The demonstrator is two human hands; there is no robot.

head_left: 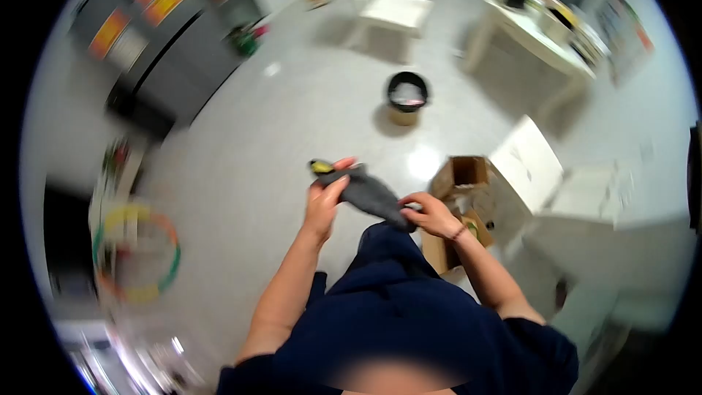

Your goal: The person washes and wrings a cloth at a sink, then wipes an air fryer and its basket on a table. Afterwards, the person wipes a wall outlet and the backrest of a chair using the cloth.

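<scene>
Two hands hold one dark gray cloth thing, up in front of the tummy and over the floor (278, 128). The left hand (319, 208) has its thumb and fingers closed around the end with a yellow patch (320, 167). The right hand (431, 213) has its fingers pinched close together on the other end of the dark gray cloth thing (371, 197).

There is one trash bin (404, 118) with a black rim. Inside it is a pale bag with a bit of pink.

Two cardboard boxes sit near the right hand. The top of the far box (441, 179) is open, and its inside looks dark. The near box (436, 252) has something green and yellow in it, too blurry to name.

I count two white chairs, one far ahead (397, 12) and one at the right (526, 164). One hula hoop (174, 267) is at the left, yellow, orange and green.
</scene>
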